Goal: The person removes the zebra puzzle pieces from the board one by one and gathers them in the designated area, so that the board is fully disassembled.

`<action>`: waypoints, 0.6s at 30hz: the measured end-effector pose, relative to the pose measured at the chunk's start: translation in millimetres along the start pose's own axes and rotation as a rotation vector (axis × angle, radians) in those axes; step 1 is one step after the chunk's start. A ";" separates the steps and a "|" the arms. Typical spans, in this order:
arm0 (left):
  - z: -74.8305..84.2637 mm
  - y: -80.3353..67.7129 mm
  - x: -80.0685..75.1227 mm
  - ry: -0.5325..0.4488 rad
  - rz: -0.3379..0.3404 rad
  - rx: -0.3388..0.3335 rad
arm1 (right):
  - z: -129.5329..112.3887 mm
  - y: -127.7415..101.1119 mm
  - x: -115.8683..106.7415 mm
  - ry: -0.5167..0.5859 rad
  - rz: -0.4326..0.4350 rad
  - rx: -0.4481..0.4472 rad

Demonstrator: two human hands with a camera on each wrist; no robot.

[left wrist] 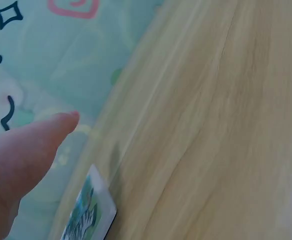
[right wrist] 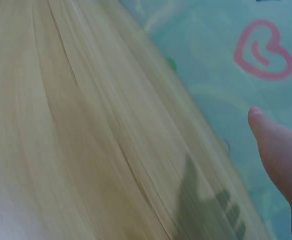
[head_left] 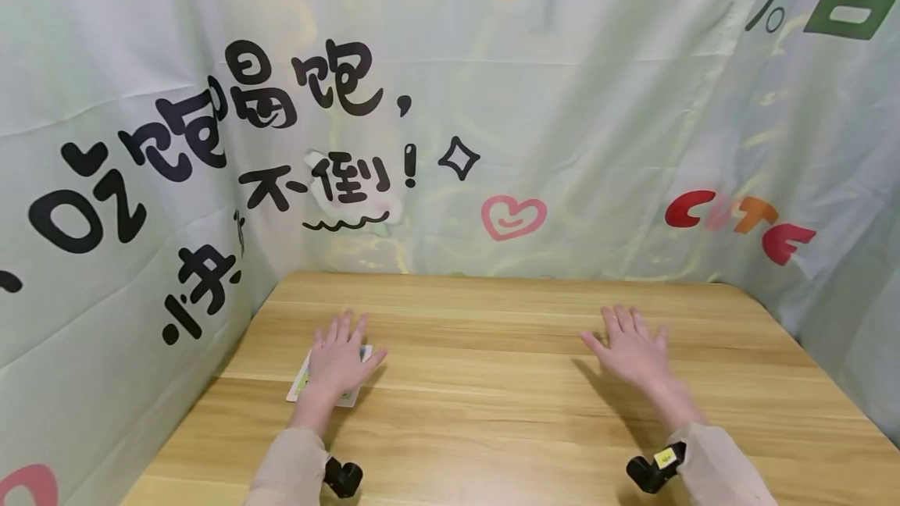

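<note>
Picture card [left wrist: 93, 212], perhaps a stack, lies on the table [head_left: 478, 428] beneath the left hand [head_left: 339, 361], which hides too much to tell its long axis. That hand's fingers are spread, thumb apart from the card; the right hand [head_left: 635, 358], also spread wide, is well off to the right.

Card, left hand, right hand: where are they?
Card [left wrist: 90, 214]: left wrist view, on its printed face.
Left hand [head_left: 339, 361]: head view, on its back.
Right hand [head_left: 634, 354]: head view, on its back.
</note>
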State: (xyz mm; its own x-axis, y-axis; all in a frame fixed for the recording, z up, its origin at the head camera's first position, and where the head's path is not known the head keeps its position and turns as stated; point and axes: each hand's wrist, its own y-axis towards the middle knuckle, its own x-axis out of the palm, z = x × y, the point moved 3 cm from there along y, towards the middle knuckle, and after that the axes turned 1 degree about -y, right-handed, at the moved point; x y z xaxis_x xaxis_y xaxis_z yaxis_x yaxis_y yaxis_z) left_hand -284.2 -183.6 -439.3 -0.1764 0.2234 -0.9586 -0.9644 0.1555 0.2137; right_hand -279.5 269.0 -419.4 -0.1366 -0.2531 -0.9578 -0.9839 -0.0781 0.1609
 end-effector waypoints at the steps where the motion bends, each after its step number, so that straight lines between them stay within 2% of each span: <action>1: -2.0 -1.8 -1.3 -0.006 0.003 0.000 | -5.4 1.7 0.7 0.014 -0.007 -0.008; 6: -17.9 -11.8 -12.3 -0.046 0.020 -0.008 | -42.8 12.8 7.1 0.097 0.008 -0.070; 9: -33.3 -18.1 -18.6 -0.100 0.031 -0.039 | -72.7 18.4 11.9 0.173 0.029 -0.125; 14: -65.5 -32.3 -23.4 -0.282 0.022 -0.160 | -130.3 18.6 26.6 0.348 -0.040 -0.188; 18: -87.0 -47.2 -24.9 -0.402 -0.018 -0.258 | -179.9 12.9 39.4 0.476 -0.094 -0.220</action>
State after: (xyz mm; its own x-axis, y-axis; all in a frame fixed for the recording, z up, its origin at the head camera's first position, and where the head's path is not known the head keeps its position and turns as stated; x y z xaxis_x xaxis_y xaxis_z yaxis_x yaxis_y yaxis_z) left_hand -251.4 -280.2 -441.8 -0.1179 0.5857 -0.8019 -0.9930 -0.0698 0.0951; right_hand -276.8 84.6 -412.2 0.0692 -0.6409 -0.7645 -0.9347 -0.3094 0.1749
